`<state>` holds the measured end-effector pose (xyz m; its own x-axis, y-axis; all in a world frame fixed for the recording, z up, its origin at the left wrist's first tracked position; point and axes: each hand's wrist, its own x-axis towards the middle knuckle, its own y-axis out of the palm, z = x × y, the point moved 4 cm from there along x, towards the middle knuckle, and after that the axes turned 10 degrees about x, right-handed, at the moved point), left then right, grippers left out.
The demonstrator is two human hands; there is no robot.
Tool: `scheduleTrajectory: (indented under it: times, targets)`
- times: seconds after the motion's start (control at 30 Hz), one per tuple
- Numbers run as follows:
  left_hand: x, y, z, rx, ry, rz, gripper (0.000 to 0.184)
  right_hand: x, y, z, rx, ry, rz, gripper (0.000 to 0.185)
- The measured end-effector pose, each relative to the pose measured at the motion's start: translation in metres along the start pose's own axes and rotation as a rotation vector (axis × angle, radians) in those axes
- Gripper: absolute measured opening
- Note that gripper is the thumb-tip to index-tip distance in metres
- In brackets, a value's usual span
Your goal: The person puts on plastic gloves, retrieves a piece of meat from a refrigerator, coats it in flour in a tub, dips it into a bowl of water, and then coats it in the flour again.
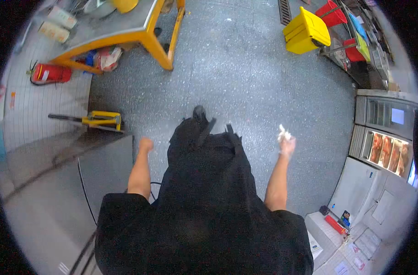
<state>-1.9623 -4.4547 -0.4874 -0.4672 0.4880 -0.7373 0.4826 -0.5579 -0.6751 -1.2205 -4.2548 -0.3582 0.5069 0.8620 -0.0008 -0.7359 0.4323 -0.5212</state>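
Observation:
My left hand (146, 145) hangs beside my body with its fingers curled in a loose fist, and nothing shows in it. Closest to it is the grey metal side of a cabinet (109, 160). On the other side, my right hand (288, 146) is held out low over the floor. Its fingers are closed on a crumpled white wad (282, 132), soft like tissue or thin cloth; its exact kind is unclear. The hand is slightly blurred.
A yellow-framed table (149, 39) stands front left, near a red fire extinguisher (52, 74) and a yellow-handled pallet-jack-like frame (104, 120). Front right are a yellow bin (306, 32) and red buckets (330, 13). Glass-door fridges (386, 151) and a white chest (353, 185) line the right.

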Motion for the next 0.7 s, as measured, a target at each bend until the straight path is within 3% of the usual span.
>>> scheduleTrajectory:
  times: [0.03, 0.1, 0.13, 0.2, 0.27, 0.3, 0.33, 0.4, 0.43, 0.47, 0.5, 0.53, 0.57, 0.6, 0.63, 0.67, 0.7]
  targets:
    - [0.005, -0.064, -0.073, 0.189, 0.149, -0.026, 0.029, 0.013, 0.012, -0.043, -0.085, 0.073, 0.014, 0.031]
    - [0.055, -0.138, -0.172, -0.047, 0.179, -0.155, 0.039, 0.006, 0.026, -0.092, -0.156, 0.251, 0.067, 0.029]
    - [0.053, -0.191, -0.237, -0.005, 0.449, -0.445, 0.040, -0.005, 0.037, -0.100, -0.134, 0.349, 0.100, 0.032]
    - [0.057, -0.289, -0.355, -0.060, 0.438, -0.500, 0.041, -0.020, 0.056, 0.009, -0.738, 0.223, 0.099, 0.041]
    - [0.098, -0.336, -0.441, -0.084, 0.496, -0.641, 0.042, -0.020, 0.072, -0.033, -0.754, 0.710, 0.233, 0.047]
    - [0.120, -0.365, -0.485, -0.105, 0.534, -0.726, 0.042, -0.011, 0.081, -0.013, -0.773, 0.705, 0.278, 0.045]
    - [0.147, -0.382, -0.518, -0.109, 0.509, -0.685, 0.035, -0.013, 0.088, -0.071, -0.630, 0.561, 0.299, 0.047]
    - [0.182, -0.417, -0.572, -0.255, 0.643, -0.745, 0.021, 0.040, 0.113, -0.049, -0.656, 0.707, 0.305, 0.047]
    - [0.224, -0.418, -0.585, -0.154, 0.644, -0.665, 0.014, 0.072, 0.123, -0.034, -0.649, 0.770, 0.292, 0.047]
    - [0.234, -0.427, -0.591, -0.101, 0.720, -0.583, 0.019, 0.115, 0.136, -0.022, -0.631, 0.823, 0.268, 0.047]
    - [0.247, -0.441, -0.597, 0.062, 0.492, -0.531, 0.023, 0.165, 0.157, -0.010, -0.598, 0.873, 0.245, 0.047]
    - [0.274, -0.445, -0.592, -0.073, 0.332, -0.528, 0.023, 0.221, 0.182, 0.006, -0.533, 0.925, 0.206, 0.048]
    - [0.277, -0.456, -0.593, -0.292, 0.280, -0.571, 0.022, 0.278, 0.206, 0.021, -0.454, 0.966, 0.171, 0.048]
    - [0.274, -0.475, -0.602, -0.152, 0.267, -0.626, 0.020, 0.343, 0.227, 0.061, -0.301, 1.009, 0.100, 0.047]
    - [0.295, -0.481, -0.604, -0.003, 0.141, -0.545, 0.019, 0.412, 0.258, 0.092, -0.268, 0.846, 0.072, 0.042]
    - [0.324, -0.476, -0.594, -0.037, 0.106, -0.577, 0.018, 0.475, 0.285, 0.122, -0.246, 0.683, 0.048, 0.037]
    - [0.322, -0.490, -0.600, -0.157, -0.028, -0.460, 0.018, 0.536, 0.308, 0.150, -0.230, 0.513, 0.032, 0.033]
